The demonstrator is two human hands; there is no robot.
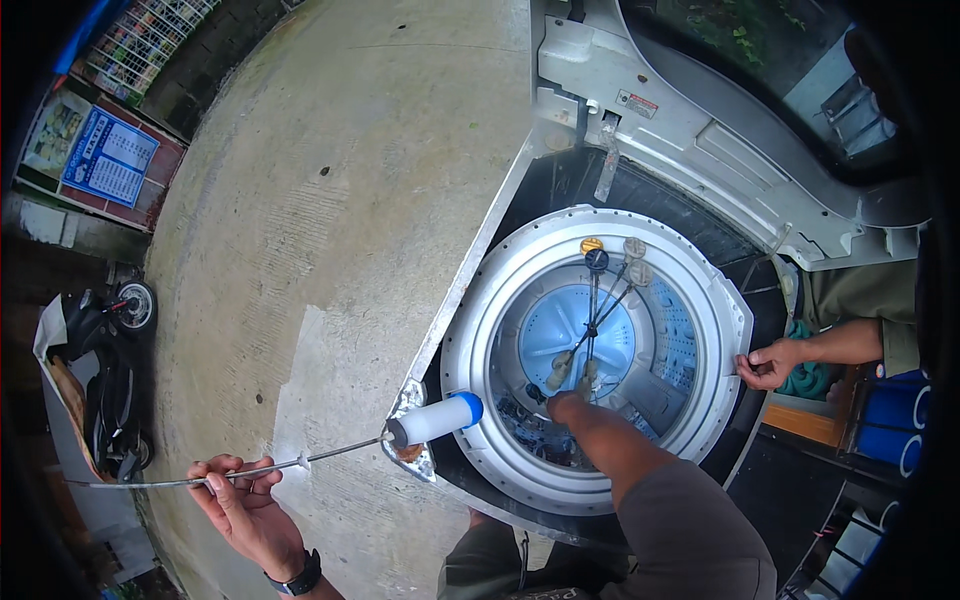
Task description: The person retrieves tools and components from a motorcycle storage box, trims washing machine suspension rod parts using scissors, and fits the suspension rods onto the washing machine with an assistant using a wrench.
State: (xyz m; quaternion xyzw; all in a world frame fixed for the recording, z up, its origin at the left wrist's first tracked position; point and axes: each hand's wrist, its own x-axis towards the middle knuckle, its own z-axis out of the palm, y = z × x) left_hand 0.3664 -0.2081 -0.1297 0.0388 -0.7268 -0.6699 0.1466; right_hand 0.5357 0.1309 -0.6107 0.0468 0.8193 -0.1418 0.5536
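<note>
My left hand (238,500) is closed on a thin metal rod (340,451) with a white cylinder (428,420) and blue cap at its far end. The cylinder rests by the corner of an opened top-load washing machine. My right hand (568,405) reaches into the round tub (700,410), beside the lower ends of several bundled rods (592,315) with grey, black and yellow upper ends; its fingers are mostly hidden. The pale blue disc (550,325) shows at the tub's bottom.
A co-worker's hand (765,365) touches the tub's right rim. The raised white machine top (720,160) stands behind. A parked scooter (110,390) and signboard (108,155) are left, across the concrete ground (350,220). Blue containers (890,420) sit at right.
</note>
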